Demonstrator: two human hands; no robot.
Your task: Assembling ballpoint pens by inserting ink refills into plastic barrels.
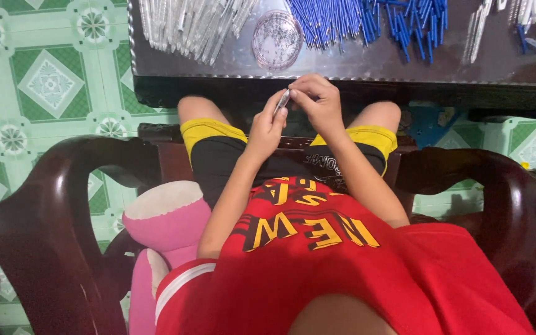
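Both hands, left hand (267,127) and right hand (317,102), pinch 1 small clear pen part (283,99) above the lap, just below the table edge (342,80) (detail too small to make out), blue tubes (367,22) cut off at top.

Blue pen refills (367,22); red shirt (355,273); green patterned floor tiles (44,80); pink plush (162,223).

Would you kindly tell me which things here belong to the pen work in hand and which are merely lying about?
In the work:
- left hand and right hand, together holding a clear pen barrel
- clear barrels
- blue refills
- round dish of small parts

Lying about:
- pink plush toy
- dark wooden chair
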